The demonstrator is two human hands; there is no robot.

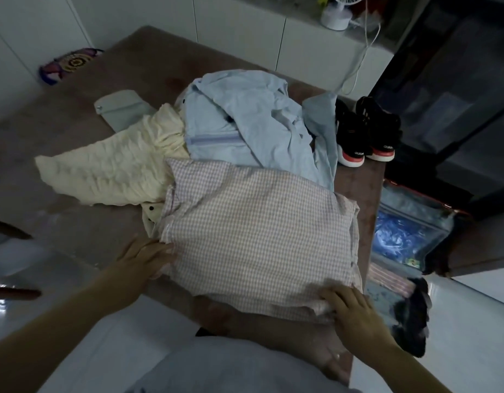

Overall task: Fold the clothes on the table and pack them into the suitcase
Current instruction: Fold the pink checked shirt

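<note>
A pink checked shirt [253,234] lies folded into a rough square at the near edge of the brown table [83,129]. My left hand [143,256] lies at the shirt's left edge, its fingertips going under the fabric. My right hand [347,307] grips the shirt's near right corner, fingers curled over the cloth. Behind the shirt lie a crumpled cream garment [111,168] and a light blue jacket [245,123]. An open suitcase [409,236] sits on the floor to the right of the table, with blue contents and a striped piece inside.
A pair of black sneakers [369,131] stands at the table's far right corner. A grey pouch [123,109] lies behind the cream garment. A white fan [338,12] sits on the counter beyond. A patterned cushion [69,63] lies at far left.
</note>
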